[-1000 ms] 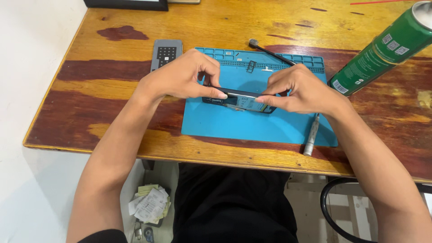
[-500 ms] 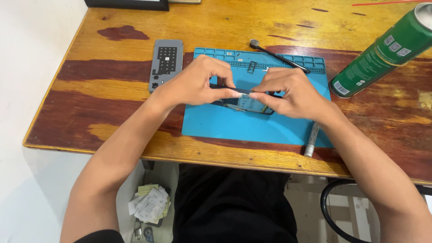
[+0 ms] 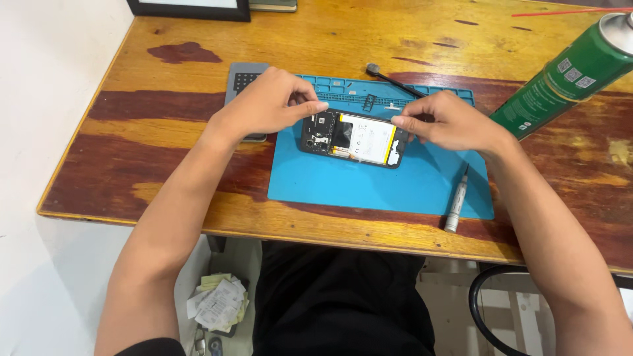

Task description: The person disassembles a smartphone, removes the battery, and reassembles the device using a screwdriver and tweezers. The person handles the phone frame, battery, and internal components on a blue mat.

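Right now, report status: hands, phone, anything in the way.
Left hand pinching at phone's left end, right hand at its right end. Phone open, back up, flat on blue mat. Screwdriver and spray can lie clear to the right.

A work mat point(image 3: 369, 188) lies on the wooden table point(image 3: 165, 165), near its front edge. An opened phone point(image 3: 353, 138) lies on the mat, toward the mat's back. The left hand point(image 3: 270, 105) is at the phone's left end, the right hand point(image 3: 448, 122) at its right end. Behind the left hand sits a flat tray point(image 3: 241, 76), left of the mat. A thin tool point(image 3: 394, 80) lies across the mat's back edge. A screwdriver point(image 3: 456, 204) rests at the mat's front right corner. A spray can point(image 3: 567, 69) lies tilted to the right of the mat
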